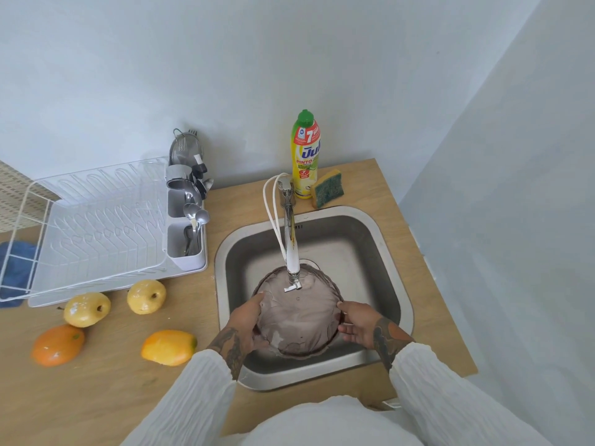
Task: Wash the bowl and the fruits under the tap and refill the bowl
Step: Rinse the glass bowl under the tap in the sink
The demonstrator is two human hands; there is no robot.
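A translucent brownish bowl [297, 317] sits low in the steel sink [391, 275], right under the tap [291, 249]. My left hand [246, 320] grips its left rim and my right hand [359, 321] grips its right rim. Water seems to swirl inside the bowl. On the wooden counter to the left lie two yellow apples [86, 309] [146, 296], an orange [57, 345] and a yellow-orange mango [169, 347], all apart from my hands.
A white dish rack [93, 226] with a cutlery holder [185, 217] stands at the back left, a blue cloth [16, 268] beside it. A dish soap bottle [305, 156] and a sponge [328, 188] stand behind the sink. A wall runs close on the right.
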